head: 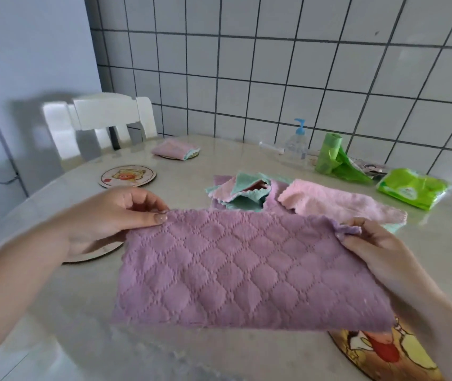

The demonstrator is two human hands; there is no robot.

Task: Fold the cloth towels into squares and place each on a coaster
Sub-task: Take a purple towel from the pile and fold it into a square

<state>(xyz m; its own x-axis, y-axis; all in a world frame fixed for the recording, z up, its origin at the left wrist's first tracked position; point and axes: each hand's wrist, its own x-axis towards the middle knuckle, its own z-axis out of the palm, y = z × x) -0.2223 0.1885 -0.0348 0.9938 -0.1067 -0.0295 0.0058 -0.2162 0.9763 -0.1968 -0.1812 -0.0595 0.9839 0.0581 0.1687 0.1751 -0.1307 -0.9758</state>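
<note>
The left hand (pixel 109 215) pinches one top corner of a purple quilted cloth towel (pixel 246 270), hiding part of a round coaster (pixel 95 254). The right hand (pixel 378 243) grips the other corner, above the table (pixel 54 325); the towel covers part of a cartoon-printed coaster (pixel 384 353), cut off by the frame.

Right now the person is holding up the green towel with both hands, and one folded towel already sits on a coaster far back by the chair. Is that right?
Almost. The towel held up is purple, not green, as the head view shows. The left hand and right hand each pinch a top corner. The rest is right: a folded pink towel does sit on a far coaster by the chair.
</note>
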